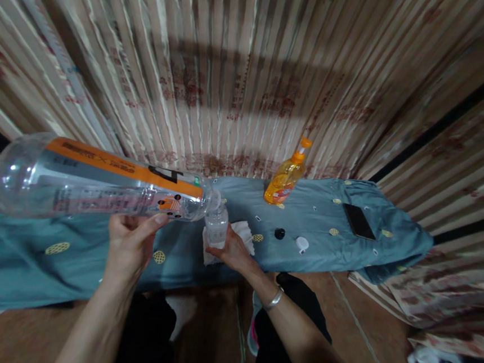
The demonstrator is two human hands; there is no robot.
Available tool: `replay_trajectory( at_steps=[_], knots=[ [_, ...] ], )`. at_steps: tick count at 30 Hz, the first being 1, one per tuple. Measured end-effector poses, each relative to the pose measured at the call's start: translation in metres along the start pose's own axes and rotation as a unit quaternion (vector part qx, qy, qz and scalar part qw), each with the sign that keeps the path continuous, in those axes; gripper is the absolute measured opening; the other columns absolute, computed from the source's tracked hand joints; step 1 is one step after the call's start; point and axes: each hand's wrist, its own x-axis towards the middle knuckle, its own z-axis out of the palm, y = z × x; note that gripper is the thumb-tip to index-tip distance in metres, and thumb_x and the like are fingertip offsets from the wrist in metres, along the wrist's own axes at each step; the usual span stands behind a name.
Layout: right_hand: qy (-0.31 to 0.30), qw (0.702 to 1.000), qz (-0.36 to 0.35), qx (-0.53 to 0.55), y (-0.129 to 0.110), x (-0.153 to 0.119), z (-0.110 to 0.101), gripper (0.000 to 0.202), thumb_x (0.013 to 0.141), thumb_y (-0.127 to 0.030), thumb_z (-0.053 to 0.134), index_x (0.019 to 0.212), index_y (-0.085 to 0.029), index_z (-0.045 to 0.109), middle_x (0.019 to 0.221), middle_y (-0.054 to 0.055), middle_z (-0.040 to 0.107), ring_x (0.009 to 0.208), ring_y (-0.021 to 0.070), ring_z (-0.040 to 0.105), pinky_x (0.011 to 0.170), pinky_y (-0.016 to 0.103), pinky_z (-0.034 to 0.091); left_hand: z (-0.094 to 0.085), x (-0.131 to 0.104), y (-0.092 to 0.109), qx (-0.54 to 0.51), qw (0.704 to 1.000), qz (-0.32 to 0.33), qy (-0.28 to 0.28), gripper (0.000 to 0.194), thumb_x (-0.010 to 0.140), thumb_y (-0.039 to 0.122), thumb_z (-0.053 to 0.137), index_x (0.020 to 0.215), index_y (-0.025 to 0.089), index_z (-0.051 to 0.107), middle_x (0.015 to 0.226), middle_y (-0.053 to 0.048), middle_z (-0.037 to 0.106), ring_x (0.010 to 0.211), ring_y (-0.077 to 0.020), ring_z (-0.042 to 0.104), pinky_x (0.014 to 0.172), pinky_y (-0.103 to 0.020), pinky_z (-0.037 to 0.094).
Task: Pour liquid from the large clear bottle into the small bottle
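My left hand [133, 240] grips a large clear plastic bottle [98, 183] with an orange and grey label. It lies nearly level, its neck pointing right. The bottle's mouth is right at the top of a small clear bottle [216, 227]; whether the two rims touch I cannot tell. Fingers of my right hand [234, 248] are closed round the small bottle's lower right side. Below it a white cloth [243, 235] lies on the blue-green covered surface [183, 272]. Any liquid passing between the bottles is too faint to make out.
An orange pump bottle [285, 179] stands at the back. To its right front lie a black cap [280, 233], a white round lid [302, 244] and a dark phone-like slab [359, 221]. Pleated patterned curtains [242, 80] hang close behind; dark poles [451, 118] slant at the sides.
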Motion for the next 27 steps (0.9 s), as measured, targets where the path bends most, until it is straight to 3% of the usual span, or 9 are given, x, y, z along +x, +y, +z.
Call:
replay_trajectory(
  at_steps=[7,14,20,27],
  knots=[
    [-0.006,1.0,0.017,0.0,-0.0019,-0.0003,-0.0011,0.075,0.067,-0.028,0.078,0.134,-0.022,0.043,0.125,0.008,0.064,0.112,0.0279,0.063,0.099,0.043,0.049,-0.0006,0.0004,0.0005,-0.008,1.0,-0.022,0.015,0.038,0.04,0.022,0.087,0.065,0.019,0.058,0.052,0.006,0.06,0.055,-0.0133,0.061,0.063,-0.027,0.053],
    [-0.005,1.0,0.005,-0.009,0.0007,-0.0001,-0.0004,0.079,0.067,-0.028,0.078,0.136,-0.021,0.041,0.128,0.009,0.062,0.115,0.0272,0.062,0.1,0.043,0.048,0.0016,0.0009,0.0008,-0.021,0.999,-0.02,0.021,0.044,0.037,0.019,0.088,0.073,0.019,0.063,0.059,0.003,0.067,0.056,-0.0145,0.063,0.061,-0.028,0.054],
    [0.002,1.0,-0.001,-0.008,-0.0005,-0.0007,-0.0009,0.076,0.068,-0.029,0.078,0.135,-0.02,0.042,0.125,0.009,0.064,0.113,0.0281,0.063,0.098,0.043,0.049,-0.0018,0.0008,-0.0022,-0.009,1.0,-0.017,0.017,0.037,0.038,0.021,0.089,0.063,0.018,0.062,0.061,0.002,0.067,0.057,-0.0142,0.063,0.063,-0.03,0.055],
    [-0.004,1.0,0.012,0.003,-0.0017,-0.001,-0.0012,0.073,0.068,-0.028,0.077,0.133,-0.024,0.043,0.119,0.006,0.066,0.107,0.0256,0.065,0.095,0.041,0.051,0.0013,0.0007,-0.0003,-0.014,1.0,-0.006,0.008,0.036,0.041,0.019,0.087,0.067,0.019,0.063,0.061,0.002,0.067,0.058,-0.0153,0.064,0.063,-0.029,0.055]
  ],
)
